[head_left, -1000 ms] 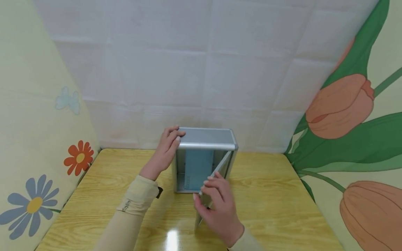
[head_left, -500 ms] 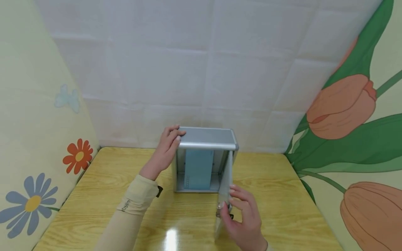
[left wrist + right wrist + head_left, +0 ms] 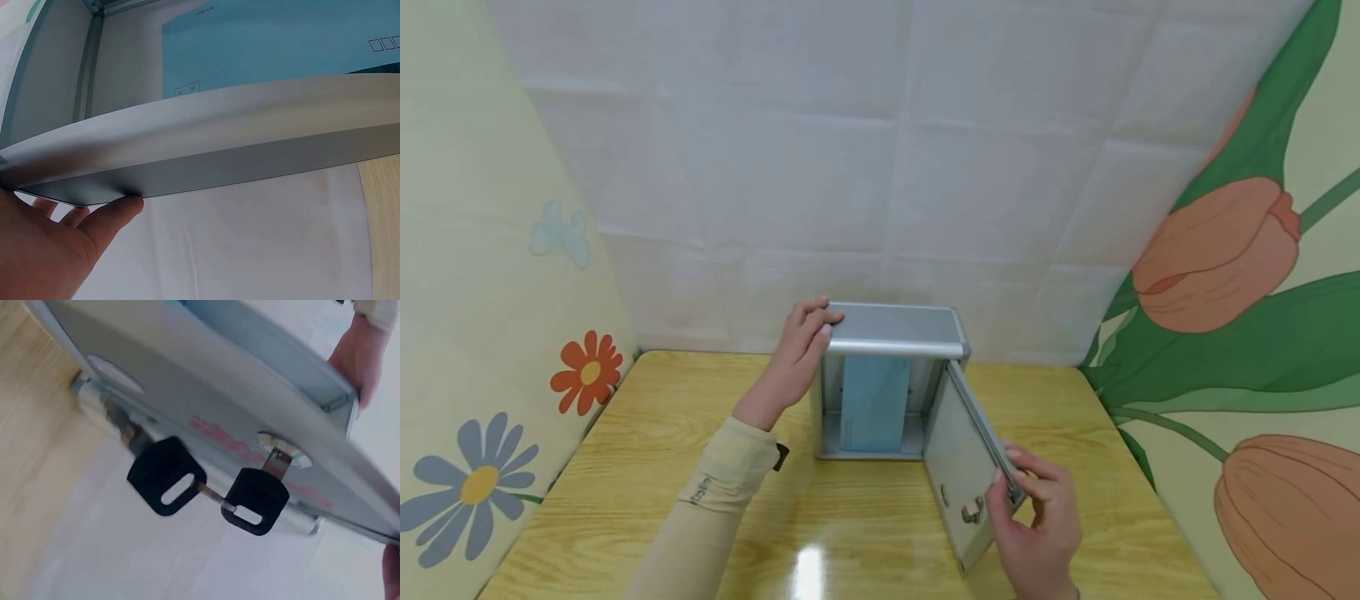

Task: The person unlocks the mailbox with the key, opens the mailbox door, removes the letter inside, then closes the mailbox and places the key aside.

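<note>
A silver metal letter box [image 3: 895, 329] stands upright on the table with its front door [image 3: 962, 467] swung out to the right. Inside leans a light-blue envelope [image 3: 874, 404], its printed postcode squares visible in the left wrist view. My left hand [image 3: 790, 358] holds the box's upper left corner, fingers over the top edge. At the door's free edge, my right hand [image 3: 1037, 521] pinches the panel between thumb and fingers. In the right wrist view, one black-headed key [image 3: 256, 500] sits in the door's lock and a second key [image 3: 165, 475] hangs linked to it.
The wood-grain table [image 3: 700, 467] runs under the box. Behind it hangs a creased white sheet [image 3: 880, 167]. Flower-printed panels flank the table, with an orange tulip [image 3: 1217, 254] on the right and a red flower [image 3: 587, 373] on the left.
My right hand has swung the door outward to the right, showing its inner face and lock catch. My left hand has stayed at the box's corner.
</note>
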Motion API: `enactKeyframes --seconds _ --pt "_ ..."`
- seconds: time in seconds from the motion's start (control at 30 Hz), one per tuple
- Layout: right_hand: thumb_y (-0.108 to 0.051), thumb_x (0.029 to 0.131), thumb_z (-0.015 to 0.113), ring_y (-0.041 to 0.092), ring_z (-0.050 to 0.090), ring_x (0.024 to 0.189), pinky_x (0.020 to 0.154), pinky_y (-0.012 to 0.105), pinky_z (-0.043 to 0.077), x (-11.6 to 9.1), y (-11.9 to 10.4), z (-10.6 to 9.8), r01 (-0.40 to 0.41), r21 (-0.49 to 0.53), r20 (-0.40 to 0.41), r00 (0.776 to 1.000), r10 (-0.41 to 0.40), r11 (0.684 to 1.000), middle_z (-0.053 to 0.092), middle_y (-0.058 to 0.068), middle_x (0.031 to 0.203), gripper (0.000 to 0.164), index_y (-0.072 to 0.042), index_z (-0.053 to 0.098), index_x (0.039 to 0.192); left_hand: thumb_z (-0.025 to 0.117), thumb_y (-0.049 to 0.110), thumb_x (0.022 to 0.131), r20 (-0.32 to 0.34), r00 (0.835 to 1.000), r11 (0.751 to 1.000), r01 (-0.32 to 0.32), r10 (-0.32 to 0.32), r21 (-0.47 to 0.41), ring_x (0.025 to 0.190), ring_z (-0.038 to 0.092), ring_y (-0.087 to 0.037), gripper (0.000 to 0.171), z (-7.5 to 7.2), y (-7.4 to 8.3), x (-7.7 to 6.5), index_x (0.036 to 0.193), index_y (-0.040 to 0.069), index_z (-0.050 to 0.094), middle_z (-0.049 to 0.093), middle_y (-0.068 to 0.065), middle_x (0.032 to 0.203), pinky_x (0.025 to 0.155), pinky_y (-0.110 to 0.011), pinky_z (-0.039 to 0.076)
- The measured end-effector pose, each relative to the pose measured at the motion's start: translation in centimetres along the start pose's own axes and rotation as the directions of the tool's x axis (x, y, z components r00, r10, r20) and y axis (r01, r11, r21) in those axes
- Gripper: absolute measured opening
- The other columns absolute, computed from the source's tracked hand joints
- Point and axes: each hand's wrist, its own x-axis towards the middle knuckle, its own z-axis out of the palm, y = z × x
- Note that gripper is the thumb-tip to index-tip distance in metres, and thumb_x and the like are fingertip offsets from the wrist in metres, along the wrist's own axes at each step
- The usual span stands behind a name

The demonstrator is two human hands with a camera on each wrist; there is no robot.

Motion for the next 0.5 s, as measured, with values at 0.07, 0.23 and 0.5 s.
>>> enactKeyframes --seconds 0.07,0.23,0.5 --pt "0.008 0.083 0.063 0.025 0.064 0.095 0.076 0.019 0.05 0.0 0.3 -0.6 -0.036 -0.015 -0.012 0.999 0.036 0.999 0.054 0.032 0.089 0.019 0.019 0.05 0.078 0.035 0.019 0.105 0.002 1.0 1.0 0.002 -0.002 0.0 0.138 0.019 -0.029 0.034 0.0 0.0 0.0 0.133 0.008 0.052 0.027 -0.014 0.145 0.104 -0.052 0.024" --pt "0.01 0.081 0.064 0.018 0.064 0.091 0.075 0.017 0.05 -0.1 1.3 -1.9 -0.098 -0.085 -0.032 0.995 0.095 0.992 0.054 0.03 0.088 0.019 0.023 0.049 0.08 0.035 0.019 0.105 0.008 1.0 1.0 0.002 -0.003 0.001 0.138 0.018 -0.029 0.035 -0.1 0.0 0.0 0.134 0.008 0.052 0.027 -0.014 0.145 0.104 -0.052 0.024" --pt "0.006 0.082 0.066 0.01 0.06 0.082 0.07 0.011 0.047 -1.0 3.5 -3.7 -0.123 -0.17 -0.021 0.992 0.121 0.978 0.055 0.026 0.09 0.023 0.023 0.05 0.087 0.036 0.019 0.105 0.008 1.0 1.0 0.001 -0.002 0.006 0.139 0.017 -0.029 0.034 0.0 -0.1 0.0 0.133 0.008 0.052 0.026 -0.015 0.145 0.104 -0.052 0.024"
